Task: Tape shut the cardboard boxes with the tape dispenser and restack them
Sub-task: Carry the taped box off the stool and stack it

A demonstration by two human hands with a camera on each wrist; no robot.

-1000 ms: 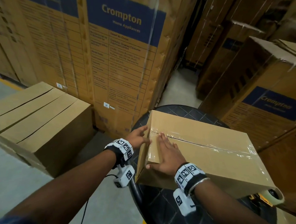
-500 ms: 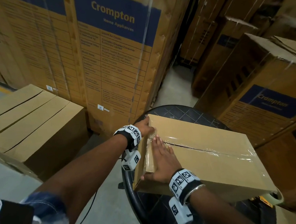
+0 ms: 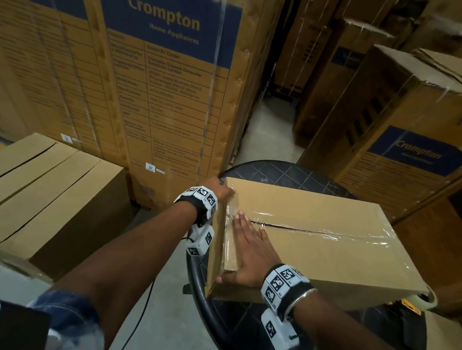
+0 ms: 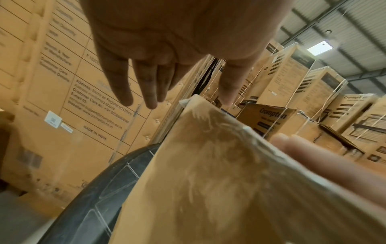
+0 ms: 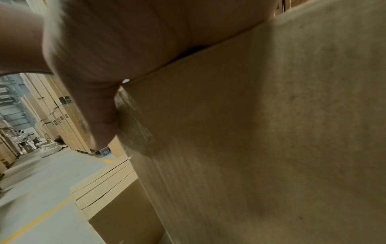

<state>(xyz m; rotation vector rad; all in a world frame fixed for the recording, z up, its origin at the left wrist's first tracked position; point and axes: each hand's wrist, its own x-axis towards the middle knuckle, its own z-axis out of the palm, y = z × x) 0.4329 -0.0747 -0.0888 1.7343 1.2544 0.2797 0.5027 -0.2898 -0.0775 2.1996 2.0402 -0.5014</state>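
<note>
Box (image 3: 308,240) unmoved, left hand (image 3: 220,187) farther along

A plain tan cardboard box (image 3: 321,239) is seen at lower right of the head view, its top seam covered by glossy clear tape (image 3: 315,230), on a black round table (image 3: 286,172) marked with a grid pattern. Both wrists carry black bands with black-and-white square-code tags. At upper centre a yellow-brown carton (image 3: 166,84) bears a dark blue panel with yellow lettering
</note>
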